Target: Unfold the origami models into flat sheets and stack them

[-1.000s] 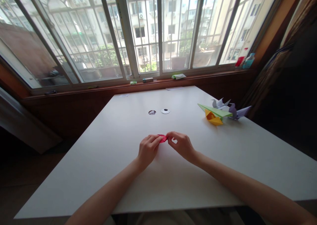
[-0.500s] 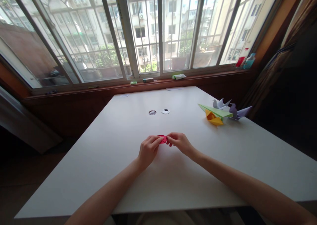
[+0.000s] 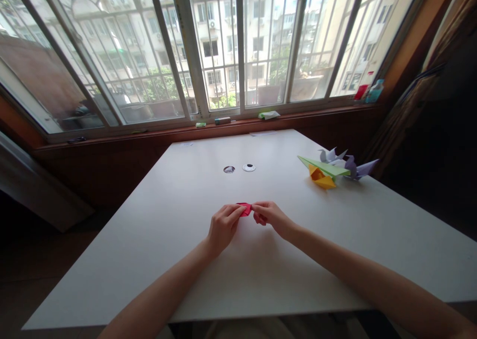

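A small piece of folded red paper (image 3: 246, 210) is between my two hands, just above or on the white table (image 3: 156, 259). My left hand (image 3: 224, 224) grips its left side, thumb and fingers pressed together on it. At the paper's right edge, the thumb and forefinger of my right hand (image 3: 271, 215) pinch its tip, with the other fingers curled under. The left part of the paper is hidden behind my left fingers.
On the table's right side lie a green paper plane (image 3: 328, 168), an orange folded paper boat (image 3: 321, 178), a purple paper crane (image 3: 360, 169) and a pale paper crane (image 3: 332, 155). Beyond my hands are two round holes, one with a white rim (image 3: 249, 167). Windows stand behind.
My right hand has shifted slightly, its fingers curling in more while the thumb and forefinger pinch the red paper's right tip. My left hand has stayed in place.
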Demonstrator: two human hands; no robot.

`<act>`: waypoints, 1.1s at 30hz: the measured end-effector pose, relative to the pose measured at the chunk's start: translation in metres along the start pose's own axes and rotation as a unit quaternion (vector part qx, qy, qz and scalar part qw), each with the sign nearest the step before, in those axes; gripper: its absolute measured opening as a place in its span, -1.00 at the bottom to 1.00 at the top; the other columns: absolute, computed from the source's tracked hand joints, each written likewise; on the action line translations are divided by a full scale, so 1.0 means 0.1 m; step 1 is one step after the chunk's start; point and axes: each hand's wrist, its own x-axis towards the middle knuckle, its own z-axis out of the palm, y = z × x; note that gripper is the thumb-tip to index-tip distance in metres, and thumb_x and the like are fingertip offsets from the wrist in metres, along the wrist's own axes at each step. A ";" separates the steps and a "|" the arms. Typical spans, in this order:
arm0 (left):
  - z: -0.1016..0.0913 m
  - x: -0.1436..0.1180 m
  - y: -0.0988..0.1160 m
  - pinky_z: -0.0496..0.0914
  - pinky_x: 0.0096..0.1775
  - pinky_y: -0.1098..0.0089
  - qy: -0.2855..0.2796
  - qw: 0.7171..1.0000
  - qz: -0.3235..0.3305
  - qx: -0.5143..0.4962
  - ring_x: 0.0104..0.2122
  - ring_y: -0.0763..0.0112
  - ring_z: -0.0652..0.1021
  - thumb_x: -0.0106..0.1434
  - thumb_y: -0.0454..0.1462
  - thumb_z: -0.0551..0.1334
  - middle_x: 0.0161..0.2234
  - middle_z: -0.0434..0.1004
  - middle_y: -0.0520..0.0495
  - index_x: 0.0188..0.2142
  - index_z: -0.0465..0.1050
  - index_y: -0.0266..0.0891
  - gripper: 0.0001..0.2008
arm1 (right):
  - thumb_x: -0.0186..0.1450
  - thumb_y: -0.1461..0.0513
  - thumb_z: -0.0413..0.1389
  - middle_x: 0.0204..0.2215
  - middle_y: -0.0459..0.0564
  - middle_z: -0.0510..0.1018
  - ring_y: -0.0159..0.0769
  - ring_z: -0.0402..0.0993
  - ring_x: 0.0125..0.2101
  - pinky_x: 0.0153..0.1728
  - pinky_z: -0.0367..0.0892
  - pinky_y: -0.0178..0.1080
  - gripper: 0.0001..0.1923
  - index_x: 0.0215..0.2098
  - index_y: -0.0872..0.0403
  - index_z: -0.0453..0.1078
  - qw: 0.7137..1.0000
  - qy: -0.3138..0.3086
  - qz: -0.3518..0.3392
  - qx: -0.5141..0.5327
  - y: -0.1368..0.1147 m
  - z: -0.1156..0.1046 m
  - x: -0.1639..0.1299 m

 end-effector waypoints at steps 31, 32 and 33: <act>0.00 0.02 0.02 0.45 -0.23 0.37 -0.032 0.999 0.011 0.021 -0.23 0.36 0.50 0.26 -0.38 0.07 -0.21 0.56 -0.03 -0.13 0.44 -0.16 -0.75 | 0.10 0.21 0.02 -0.71 -0.13 0.31 -0.44 0.16 -0.63 -0.54 0.01 -0.35 -0.80 -0.59 0.10 0.41 0.905 0.119 -0.126 -0.389 0.02 -0.03 0.03; 0.00 0.02 0.01 0.45 -0.22 0.37 -0.031 0.999 0.011 0.020 -0.22 0.36 0.50 0.27 -0.39 0.06 -0.21 0.56 -0.03 -0.13 0.44 -0.16 -0.75 | 0.10 0.21 0.02 -0.72 -0.13 0.30 -0.44 0.15 -0.64 -0.54 0.00 -0.35 -0.80 -0.59 0.09 0.41 0.896 0.123 -0.131 -0.407 0.02 -0.03 0.03; 0.01 0.02 0.01 0.45 -0.21 0.37 -0.031 0.999 0.011 0.019 -0.22 0.36 0.50 0.27 -0.38 0.06 -0.21 0.56 -0.03 -0.13 0.44 -0.16 -0.75 | 0.11 0.21 0.02 -0.72 -0.13 0.30 -0.45 0.13 -0.65 -0.54 -0.01 -0.34 -0.80 -0.60 0.09 0.40 0.887 0.126 -0.136 -0.423 0.02 -0.03 0.03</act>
